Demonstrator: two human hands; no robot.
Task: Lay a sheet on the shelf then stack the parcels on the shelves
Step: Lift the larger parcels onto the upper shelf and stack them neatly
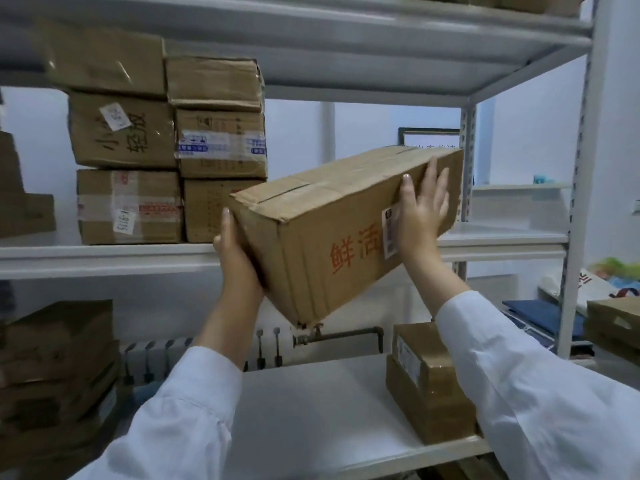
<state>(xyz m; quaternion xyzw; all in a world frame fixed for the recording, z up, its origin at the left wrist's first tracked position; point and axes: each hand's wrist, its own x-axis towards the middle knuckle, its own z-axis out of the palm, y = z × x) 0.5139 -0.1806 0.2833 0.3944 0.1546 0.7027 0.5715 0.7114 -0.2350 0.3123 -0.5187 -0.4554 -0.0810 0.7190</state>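
I hold a long brown cardboard parcel with red characters, tilted with its far end up, in front of the middle shelf. My left hand grips its near lower end from the left. My right hand presses flat on its right side near a white label. Several taped parcels are stacked in two columns on the middle shelf's left part. A white sheet covers the lower shelf, where a small parcel lies at the right.
More boxes pile up at the lower left and at the far right. The upper shelf runs overhead. A shelf upright stands at the right. A radiator and pipe show behind the lower shelf.
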